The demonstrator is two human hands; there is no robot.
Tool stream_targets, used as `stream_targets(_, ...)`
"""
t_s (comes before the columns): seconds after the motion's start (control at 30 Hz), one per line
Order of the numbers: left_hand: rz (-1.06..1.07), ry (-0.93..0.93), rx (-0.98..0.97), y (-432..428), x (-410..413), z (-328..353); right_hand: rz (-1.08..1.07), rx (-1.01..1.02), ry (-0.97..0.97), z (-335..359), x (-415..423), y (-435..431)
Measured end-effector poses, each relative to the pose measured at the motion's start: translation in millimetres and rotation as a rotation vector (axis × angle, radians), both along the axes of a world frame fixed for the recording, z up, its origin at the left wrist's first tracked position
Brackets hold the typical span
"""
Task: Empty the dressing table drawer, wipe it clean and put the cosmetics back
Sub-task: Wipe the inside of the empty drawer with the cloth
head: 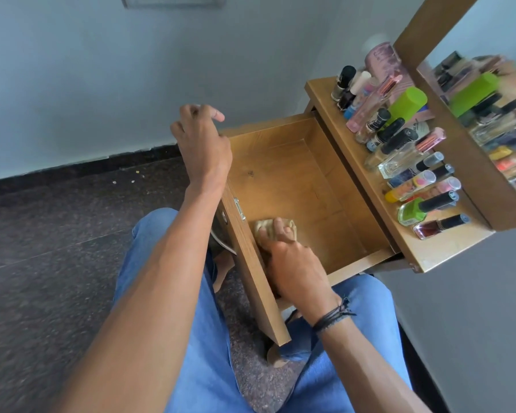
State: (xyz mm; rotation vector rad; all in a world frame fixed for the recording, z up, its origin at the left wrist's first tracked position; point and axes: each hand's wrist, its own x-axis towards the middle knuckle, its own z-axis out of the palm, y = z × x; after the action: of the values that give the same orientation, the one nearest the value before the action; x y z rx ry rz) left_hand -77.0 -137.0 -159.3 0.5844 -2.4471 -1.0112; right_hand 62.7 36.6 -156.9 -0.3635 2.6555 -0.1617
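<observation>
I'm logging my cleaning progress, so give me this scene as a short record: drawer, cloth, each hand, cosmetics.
drawer: pulled open, holding only the cloth
cloth: tan, bunched on the drawer floor beside the front panel
right hand: holds the cloth down on the floor
left hand: rests on the front panel's far end, grip unclear
cosmetics: bottles crowded on the table top beside the mirror
</observation>
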Motion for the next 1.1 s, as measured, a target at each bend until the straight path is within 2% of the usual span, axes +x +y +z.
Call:
stream_targets(0.17,-0.009,-0.001,0.007,1.7,1.3,1.6,0.116,0.005,0.019,-2.9,-30.0,-6.9)
stream_targets(0.33,0.001,-0.005,0.004,2.1,1.5,1.8,0.119,0.029,0.029,-20.9,-78.9,-21.7)
stream_targets(0.6,0.004,-0.004,-0.01,1.7,0.2,-0.7,0.126,0.081,0.157,-22.4,-135.9,-63.9)
stream_targets(0.7,-0.001,-0.01,-0.006,1.0,-0.8,0.5,0.133,0.096,0.119,-26.4,-145.6,-67.3)
stream_targets(0.87,-0.001,0.003,-0.007,3.2,1.0,-1.4,0.135,0.073,0.099,-14.6,-127.0,-53.1)
stream_targets(1.0,0.005,0.001,-0.018,1.6,-1.1,-1.4,0.184,0.054,0.102,-8.0,-81.9,-31.6)
stream_targets(1.1,0.001,-0.007,-0.004,1.8,-1.6,-1.8,0.141,0.033,0.06,-8.0,-48.1,-10.8)
